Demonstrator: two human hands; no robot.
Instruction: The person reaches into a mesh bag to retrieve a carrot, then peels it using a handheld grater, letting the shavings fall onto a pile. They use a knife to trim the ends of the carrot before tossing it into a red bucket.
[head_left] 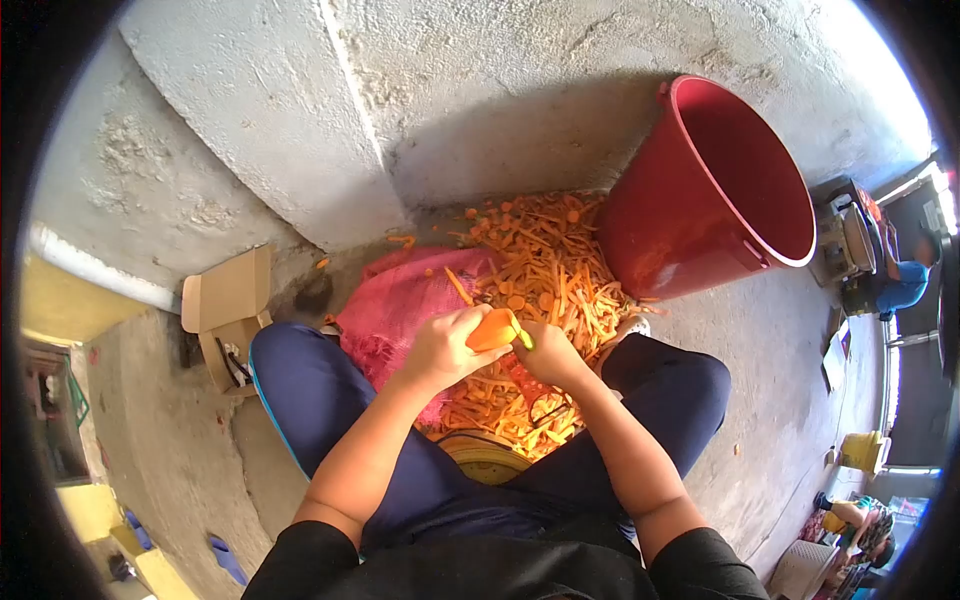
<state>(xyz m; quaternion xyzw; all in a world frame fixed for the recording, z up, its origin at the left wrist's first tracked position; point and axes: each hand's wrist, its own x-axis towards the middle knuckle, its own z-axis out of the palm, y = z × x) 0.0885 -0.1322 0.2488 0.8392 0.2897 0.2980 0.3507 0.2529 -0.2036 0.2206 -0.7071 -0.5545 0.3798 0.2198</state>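
Over the orange peelings (pixel 570 285), my left grip (pixel 447 345) clasps a carrot (pixel 490 331), my right grip (pixel 553 356) a green tool (pixel 525 340) at its end, seemingly mid-peel, needing steady pressure.

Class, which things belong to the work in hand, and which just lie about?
In use, it seems:
orange vegetable in left hand
green tool in right hand
orange strips
pink sack, perhaps
red bin, perhaps

Likely just lying about:
open cardboard box
yellow container

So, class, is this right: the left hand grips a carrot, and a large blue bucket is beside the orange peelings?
The head view shows a red bucket, not blue. It is beside the orange peelings; the left hand grips a carrot.
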